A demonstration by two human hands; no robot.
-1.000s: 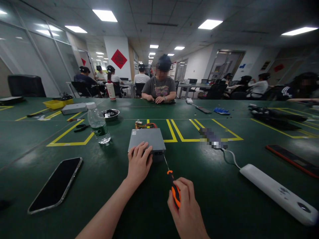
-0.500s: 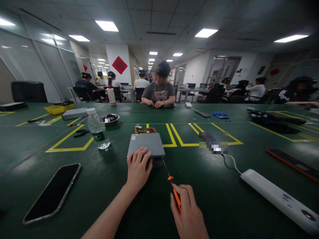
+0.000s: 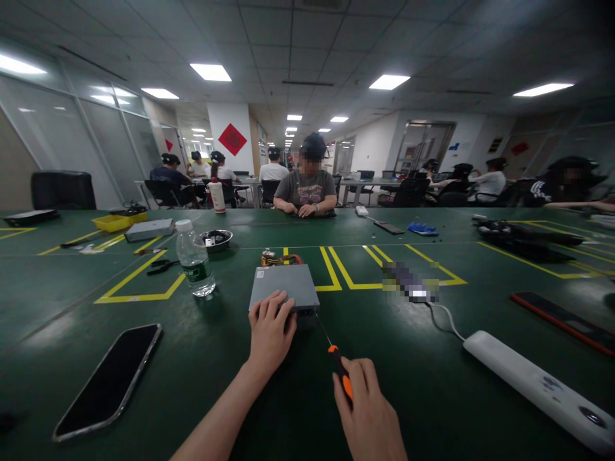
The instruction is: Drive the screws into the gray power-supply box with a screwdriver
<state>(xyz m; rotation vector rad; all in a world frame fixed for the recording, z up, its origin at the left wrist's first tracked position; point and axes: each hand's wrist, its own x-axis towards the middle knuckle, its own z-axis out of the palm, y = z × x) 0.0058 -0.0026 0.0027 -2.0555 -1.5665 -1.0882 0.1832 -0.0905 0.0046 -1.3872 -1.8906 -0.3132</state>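
Table (image 3: 202, 358), dark green, marked with yellow tape (image 3: 154, 296). Flat grey metal box (image 3: 288, 282), central on the table, coloured wires (image 3: 283, 259) bunched behind; left hand (image 3: 270, 326) lies over its near edge, fingers laid on top, unclenched. Orange-and-black-handled screwdriver (image 3: 341, 365), gripped in right hand (image 3: 368, 403), thin tip at the box's near right corner.

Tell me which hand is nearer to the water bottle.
Left. The left hand rests on the power supply unit, to the right of the water bottle and closer to the camera. The right hand, gripping the screwdriver, is farther right and even closer to the camera.
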